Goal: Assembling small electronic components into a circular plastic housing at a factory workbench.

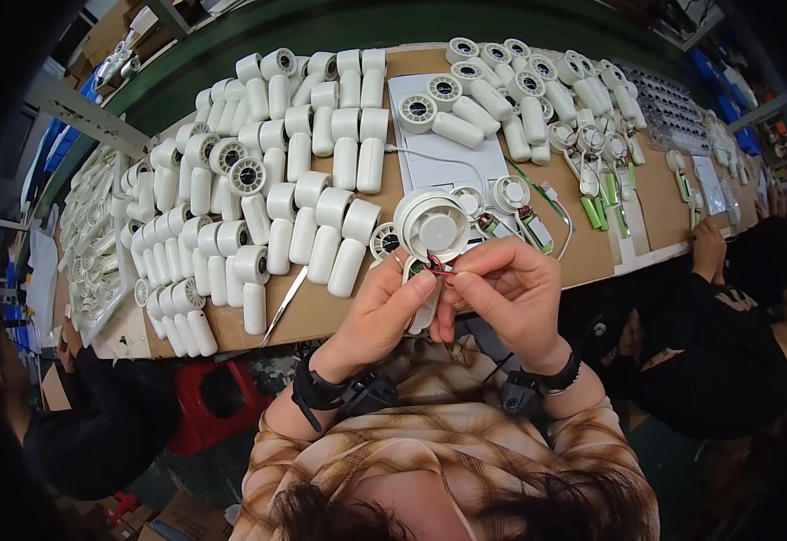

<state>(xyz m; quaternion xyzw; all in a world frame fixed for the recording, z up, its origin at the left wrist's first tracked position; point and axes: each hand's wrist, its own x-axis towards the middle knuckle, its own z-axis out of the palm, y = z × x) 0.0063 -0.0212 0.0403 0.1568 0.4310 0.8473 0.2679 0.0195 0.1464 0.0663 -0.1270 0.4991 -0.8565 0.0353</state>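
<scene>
Close in front of me, my left hand (377, 311) is closed around an opened white handheld fan (433, 224). The fan's round head points away from me, and its handle shell lies partly behind my fingers. Thin red and black wires (439, 268) come out below the head. My right hand (512, 290) pinches these wires between thumb and forefinger, its other fingers curled. Just beyond the fan lie more opened fan parts (511, 192) with green circuit boards. A pair of metal tweezers (285, 305) rests on the table left of my left hand.
Rows of white handheld fans (321, 216) fill the left of the brown table (583, 257). Opened fans with green batteries (605, 194) lie at the right, near a clear tray (664, 104). A white cable crosses the paper. Co-workers sit on both sides; a red stool (197, 424) stands left.
</scene>
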